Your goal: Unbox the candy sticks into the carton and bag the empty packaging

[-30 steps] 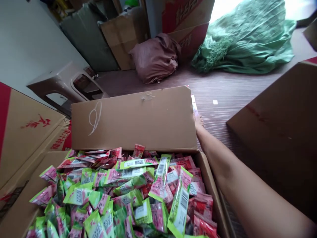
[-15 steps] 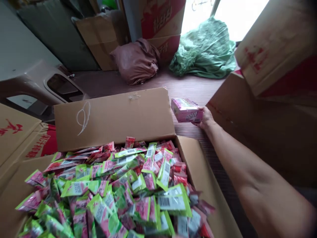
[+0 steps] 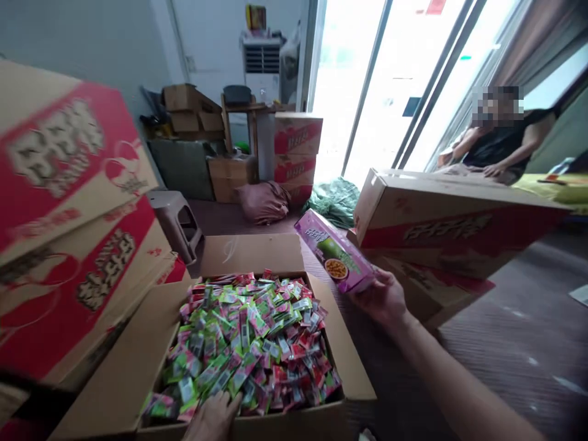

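Observation:
My right hand [image 3: 383,297] grips one end of a purple printed box [image 3: 337,251] with fruit pictures and white lettering. It holds the box tilted in the air, beyond the right flap of a large open carton [image 3: 346,343]. Inside that carton lies a heap of small pink, green and red sachets [image 3: 248,331]. My left hand [image 3: 214,419] is at the carton's near edge, fingers apart and touching the sachets; nothing shows in its grasp.
Printed cartons [image 3: 68,233] are stacked at the left and another carton [image 3: 450,214] stands at the right. A plastic stool [image 3: 177,220], a brown sack [image 3: 264,202] and a green sack [image 3: 335,199] are behind. A person [image 3: 505,141] sits far right.
The view has tilted up and widened. My right hand has raised the purple box and turned it so its large printed face shows. My left hand has come into view at the carton.

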### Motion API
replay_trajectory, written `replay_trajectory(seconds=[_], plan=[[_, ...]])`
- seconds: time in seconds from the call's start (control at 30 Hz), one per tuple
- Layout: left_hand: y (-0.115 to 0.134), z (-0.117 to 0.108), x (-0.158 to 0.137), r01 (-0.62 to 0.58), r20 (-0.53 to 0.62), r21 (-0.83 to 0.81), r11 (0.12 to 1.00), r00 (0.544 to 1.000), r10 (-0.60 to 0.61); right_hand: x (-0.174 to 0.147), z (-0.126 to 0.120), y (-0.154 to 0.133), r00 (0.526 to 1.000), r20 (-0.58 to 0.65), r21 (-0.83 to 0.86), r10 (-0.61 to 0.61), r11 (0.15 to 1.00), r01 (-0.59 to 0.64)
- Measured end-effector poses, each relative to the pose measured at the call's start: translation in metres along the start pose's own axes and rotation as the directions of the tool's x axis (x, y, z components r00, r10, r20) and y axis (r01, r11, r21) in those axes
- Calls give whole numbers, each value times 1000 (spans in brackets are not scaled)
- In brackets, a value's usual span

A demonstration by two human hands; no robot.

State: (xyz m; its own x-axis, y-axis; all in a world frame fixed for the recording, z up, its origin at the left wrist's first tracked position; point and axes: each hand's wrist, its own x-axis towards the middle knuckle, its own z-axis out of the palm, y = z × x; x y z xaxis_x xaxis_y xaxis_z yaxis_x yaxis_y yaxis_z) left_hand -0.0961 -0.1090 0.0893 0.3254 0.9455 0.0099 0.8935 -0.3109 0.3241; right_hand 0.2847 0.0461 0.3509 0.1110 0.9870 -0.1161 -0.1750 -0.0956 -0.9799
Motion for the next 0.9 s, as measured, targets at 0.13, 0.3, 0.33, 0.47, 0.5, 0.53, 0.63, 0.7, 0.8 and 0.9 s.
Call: replay_trajectory(seconds=[0.13, 0.3, 0.33, 0.47, 0.5, 0.53, 0.63, 0.7, 0.8, 0.9], plan=[[25, -79, 12, 191, 144, -223, 956, 976, -161, -82, 59, 31, 991, 126, -135, 40, 991, -23], [35, -188, 10, -7, -21, -996, 90, 988, -153, -139, 125, 80, 932, 332, -238, 143, 969, -63], [35, -199, 8, -54, -46, -997, -52, 988, -149, -144, 136, 88, 906, 386, -215, 170, 972, -91], [37, -204, 8, -215, -103, -878, -429, 958, -268, -144, 161, 116, 734, 616, -11, 286, 935, -355], [36, -200, 9, -240, -83, -845, -478, 942, -326, -138, 165, 122, 692, 653, 5, 307, 913, -409], [35, -197, 11, -251, -55, -826, -504, 926, -373, -131, 167, 128, 671, 667, -6, 325, 902, -431], [28, -189, 20, -255, -50, -868, -426, 899, -436, -108, 173, 136, 790, 536, -166, 295, 955, -244], [24, -187, 29, -231, -95, -935, -268, 893, -439, -97, 176, 135, 920, 392, -319, 19, 941, 117], [20, -184, 42, -140, -117, -990, -18, 882, -456, -97, 179, 128, 723, 502, -490, -476, 533, 690], [22, -182, 49, -60, -119, -989, 137, 872, -475, -111, 183, 129, 391, 806, -406, -445, 68, 912]])
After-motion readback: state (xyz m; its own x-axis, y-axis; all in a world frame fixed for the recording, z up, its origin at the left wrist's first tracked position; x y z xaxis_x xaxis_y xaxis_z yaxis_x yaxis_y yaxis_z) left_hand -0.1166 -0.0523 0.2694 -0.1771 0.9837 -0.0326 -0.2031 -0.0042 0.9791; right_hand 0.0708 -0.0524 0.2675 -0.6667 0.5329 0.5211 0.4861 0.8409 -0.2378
